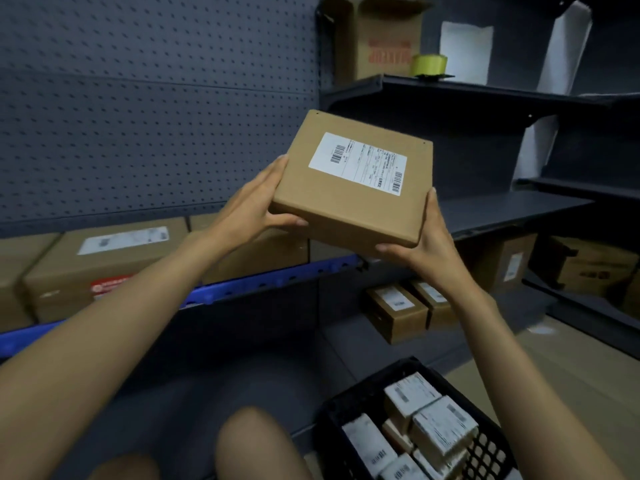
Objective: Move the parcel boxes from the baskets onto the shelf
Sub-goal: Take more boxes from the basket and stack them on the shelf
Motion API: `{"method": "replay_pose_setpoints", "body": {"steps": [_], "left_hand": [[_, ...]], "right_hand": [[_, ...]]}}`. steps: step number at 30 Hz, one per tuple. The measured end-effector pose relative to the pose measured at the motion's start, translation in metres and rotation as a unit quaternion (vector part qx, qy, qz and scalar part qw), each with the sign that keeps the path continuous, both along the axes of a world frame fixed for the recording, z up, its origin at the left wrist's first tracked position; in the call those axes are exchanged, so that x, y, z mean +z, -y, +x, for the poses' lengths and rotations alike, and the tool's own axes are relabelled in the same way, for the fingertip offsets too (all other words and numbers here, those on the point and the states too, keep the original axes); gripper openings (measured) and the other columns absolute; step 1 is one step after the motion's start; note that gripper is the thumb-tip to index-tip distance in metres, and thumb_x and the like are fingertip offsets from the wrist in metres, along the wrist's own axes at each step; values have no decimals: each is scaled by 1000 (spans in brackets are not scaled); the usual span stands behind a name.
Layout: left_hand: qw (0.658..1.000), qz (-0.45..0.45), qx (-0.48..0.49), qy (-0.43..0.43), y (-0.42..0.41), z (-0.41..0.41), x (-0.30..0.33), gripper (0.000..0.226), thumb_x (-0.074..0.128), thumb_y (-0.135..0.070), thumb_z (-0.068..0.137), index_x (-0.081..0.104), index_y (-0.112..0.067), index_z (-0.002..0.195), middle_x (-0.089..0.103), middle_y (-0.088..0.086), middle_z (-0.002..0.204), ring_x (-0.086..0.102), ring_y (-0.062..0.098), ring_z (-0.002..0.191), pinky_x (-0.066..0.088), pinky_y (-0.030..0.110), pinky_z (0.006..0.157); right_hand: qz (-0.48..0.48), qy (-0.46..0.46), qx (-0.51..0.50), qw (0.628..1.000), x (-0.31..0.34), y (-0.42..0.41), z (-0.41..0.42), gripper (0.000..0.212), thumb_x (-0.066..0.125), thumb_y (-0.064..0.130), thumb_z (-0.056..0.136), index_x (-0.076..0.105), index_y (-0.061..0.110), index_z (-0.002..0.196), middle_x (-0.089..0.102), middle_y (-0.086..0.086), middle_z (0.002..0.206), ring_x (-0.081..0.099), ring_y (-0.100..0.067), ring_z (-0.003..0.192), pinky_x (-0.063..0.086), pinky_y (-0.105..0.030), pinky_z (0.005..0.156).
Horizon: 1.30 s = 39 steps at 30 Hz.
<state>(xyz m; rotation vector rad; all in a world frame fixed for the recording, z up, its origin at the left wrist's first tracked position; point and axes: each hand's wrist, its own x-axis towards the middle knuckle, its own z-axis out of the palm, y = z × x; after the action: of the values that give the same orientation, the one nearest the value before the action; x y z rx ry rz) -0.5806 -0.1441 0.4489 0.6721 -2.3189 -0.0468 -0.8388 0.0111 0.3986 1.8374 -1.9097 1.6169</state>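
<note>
A flat brown parcel box (353, 209) with a white shipping label on top is held in the air in front of the shelves. My left hand (256, 202) grips its left edge and my right hand (420, 244) grips its near right corner. Below it runs a blue-edged shelf (263, 284) with several brown parcel boxes (104, 261) in a row. A black plastic basket (485, 448) at the bottom right holds several small labelled parcel boxes (440, 424).
Grey pegboard (156, 116) backs the left shelf. Dark shelves (512, 211) stand at the right; the top one carries an open carton (377, 36) and a yellow tape roll (429, 64). Two small boxes (398, 310) lie lower down. My knee (256, 445) is at the bottom.
</note>
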Motion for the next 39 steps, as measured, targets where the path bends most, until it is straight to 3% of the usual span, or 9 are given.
{"method": "replay_pose_setpoints", "body": {"steps": [3,6,8,13,21,30,39], "left_hand": [[999,5,47,-16,10,48,7,114,68,-60,72,0,-23,155,8,-4,162,17,15,145,19,35,115],[995,-3,95,-37,16,98,11,113,72,-54,74,0,-23,155,8,-3,162,17,16,145,18,31,113],[991,-5,126,-42,18,133,13,112,72,-52,75,0,-23,155,9,-2,162,18,18,144,19,36,115],[978,-6,200,-59,15,219,14,108,72,-48,78,0,-25,155,11,-1,161,21,19,143,23,41,114],[949,6,311,-59,11,361,7,107,69,-53,76,4,-24,155,17,1,160,25,22,142,23,39,114],[911,40,408,-34,4,475,-5,107,66,-61,68,17,-18,154,33,12,153,37,32,135,32,45,111],[902,88,423,10,19,523,-11,102,65,-60,71,20,-19,153,44,12,145,45,30,126,38,38,102]], "right_hand": [[13,-15,36,999,16,35,33,128,86,44,63,-3,29,154,20,3,158,25,-14,143,26,-42,117],[25,-31,71,997,29,70,72,135,85,46,63,-12,24,154,8,1,162,16,-20,148,25,-49,118],[26,-40,97,994,34,92,102,136,85,46,65,-14,20,154,3,0,163,12,-21,149,25,-50,118],[25,-51,151,987,44,140,183,135,86,39,67,-15,12,154,-2,-2,164,6,-18,150,12,-41,122],[37,-52,256,964,46,195,324,134,85,34,70,-19,15,153,-7,-1,164,5,-20,150,12,-42,122],[82,-45,343,935,39,238,449,133,88,35,65,-6,12,155,5,-7,163,12,-24,148,19,-47,120],[142,-40,361,921,25,269,500,126,86,33,69,-4,10,155,8,-9,162,11,-26,148,20,-46,120]]}}
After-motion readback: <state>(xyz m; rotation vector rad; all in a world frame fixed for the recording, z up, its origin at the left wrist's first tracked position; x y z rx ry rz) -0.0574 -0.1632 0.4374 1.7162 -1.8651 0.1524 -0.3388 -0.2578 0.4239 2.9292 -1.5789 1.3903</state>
